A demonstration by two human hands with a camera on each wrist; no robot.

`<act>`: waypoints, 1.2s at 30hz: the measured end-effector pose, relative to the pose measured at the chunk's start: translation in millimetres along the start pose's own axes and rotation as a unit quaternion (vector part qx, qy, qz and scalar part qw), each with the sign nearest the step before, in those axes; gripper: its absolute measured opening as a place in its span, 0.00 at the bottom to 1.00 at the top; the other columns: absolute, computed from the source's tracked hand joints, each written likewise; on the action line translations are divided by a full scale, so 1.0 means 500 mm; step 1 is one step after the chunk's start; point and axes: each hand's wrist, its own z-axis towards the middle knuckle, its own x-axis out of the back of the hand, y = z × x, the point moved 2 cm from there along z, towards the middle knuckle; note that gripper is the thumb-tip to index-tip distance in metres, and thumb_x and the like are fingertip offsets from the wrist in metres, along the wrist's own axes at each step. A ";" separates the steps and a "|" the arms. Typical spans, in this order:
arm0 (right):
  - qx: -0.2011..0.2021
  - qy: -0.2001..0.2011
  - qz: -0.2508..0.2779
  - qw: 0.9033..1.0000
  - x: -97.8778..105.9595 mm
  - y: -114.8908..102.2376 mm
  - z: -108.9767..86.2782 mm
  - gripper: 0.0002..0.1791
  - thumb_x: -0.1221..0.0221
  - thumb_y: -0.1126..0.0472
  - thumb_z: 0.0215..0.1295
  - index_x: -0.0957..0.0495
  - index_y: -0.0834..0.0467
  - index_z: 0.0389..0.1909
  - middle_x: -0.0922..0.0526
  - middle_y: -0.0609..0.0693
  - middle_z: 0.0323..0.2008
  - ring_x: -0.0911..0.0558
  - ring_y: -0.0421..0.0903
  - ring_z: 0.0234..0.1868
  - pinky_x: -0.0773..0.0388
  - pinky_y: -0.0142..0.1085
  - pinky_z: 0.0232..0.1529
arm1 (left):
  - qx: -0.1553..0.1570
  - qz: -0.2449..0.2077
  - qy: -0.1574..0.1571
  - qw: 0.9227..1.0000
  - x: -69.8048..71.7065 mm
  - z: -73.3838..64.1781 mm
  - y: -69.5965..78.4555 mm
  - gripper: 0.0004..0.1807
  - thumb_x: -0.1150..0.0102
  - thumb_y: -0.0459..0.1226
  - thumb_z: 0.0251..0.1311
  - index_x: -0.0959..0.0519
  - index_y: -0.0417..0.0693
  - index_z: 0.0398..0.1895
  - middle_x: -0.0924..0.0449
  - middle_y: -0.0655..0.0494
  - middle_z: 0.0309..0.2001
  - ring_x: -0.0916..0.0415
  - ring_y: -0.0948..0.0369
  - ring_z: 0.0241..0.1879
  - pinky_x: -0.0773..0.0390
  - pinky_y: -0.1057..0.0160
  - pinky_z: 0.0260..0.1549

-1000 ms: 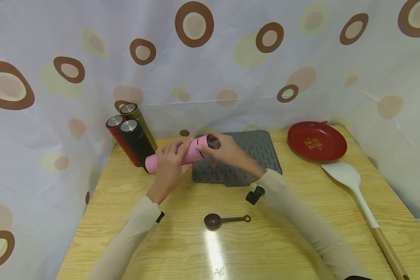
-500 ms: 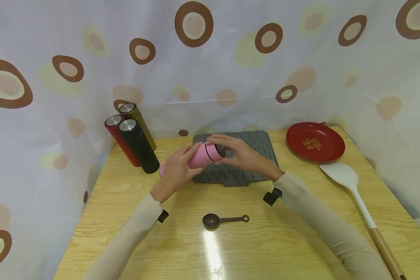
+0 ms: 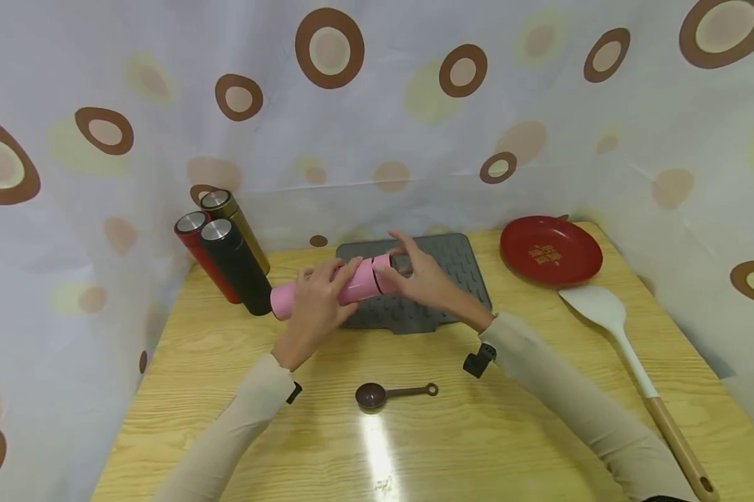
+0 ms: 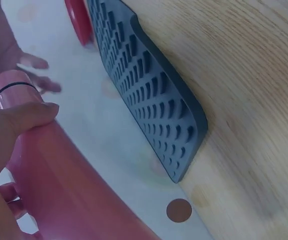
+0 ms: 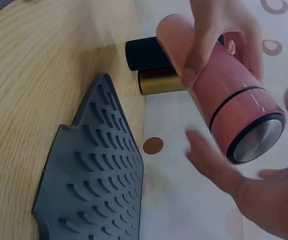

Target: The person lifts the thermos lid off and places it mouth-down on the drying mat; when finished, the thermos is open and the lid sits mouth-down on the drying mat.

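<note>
Here the left hand (image 3: 317, 293) curls its fingers round the pink bottle (image 3: 362, 282), aloft near the grey mat (image 3: 455, 261); the bottle's long axis slants rightward, its cap (image 5: 244, 117) facing the right hand (image 3: 432, 284), whose spread fingers stand just beside that end, seemingly not touching it

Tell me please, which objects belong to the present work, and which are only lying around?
Likely part of the job:
pink thermos, gripped by the left hand
right hand, spread near its cap

Apparently just lying or standing about:
red thermos
black thermos
gold thermos
gray textured mat
brown measuring spoon
red plate
wooden-handled white spatula
</note>
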 end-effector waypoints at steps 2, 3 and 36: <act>-0.034 -0.017 0.049 0.998 0.003 0.003 -0.007 0.45 0.44 0.35 0.75 0.46 0.56 0.81 0.25 0.69 0.66 0.12 0.66 0.48 0.12 0.55 0.42 | -0.003 -0.001 0.001 1.000 0.000 0.002 0.008 0.42 0.14 0.41 0.46 0.22 0.51 0.69 0.18 0.41 0.53 0.21 0.44 0.55 0.27 0.38 0.52; -0.043 -0.028 0.076 0.996 0.005 0.004 -0.010 0.41 0.43 0.39 0.76 0.42 0.58 0.79 0.23 0.70 0.63 0.11 0.67 0.45 0.12 0.56 0.40 | -0.001 -0.006 0.000 1.000 0.000 0.003 0.011 0.42 0.14 0.41 0.47 0.21 0.51 0.68 0.18 0.41 0.53 0.21 0.45 0.55 0.27 0.38 0.52; 0.181 -0.044 -0.071 0.980 0.050 -0.027 -0.041 0.31 0.30 0.69 0.66 0.27 0.57 0.69 0.26 0.57 0.68 0.18 0.51 0.58 0.15 0.46 0.51 | 0.039 -0.090 -0.036 0.995 0.013 0.022 0.032 0.42 0.16 0.42 0.50 0.22 0.48 0.70 0.18 0.41 0.58 0.19 0.44 0.57 0.21 0.37 0.50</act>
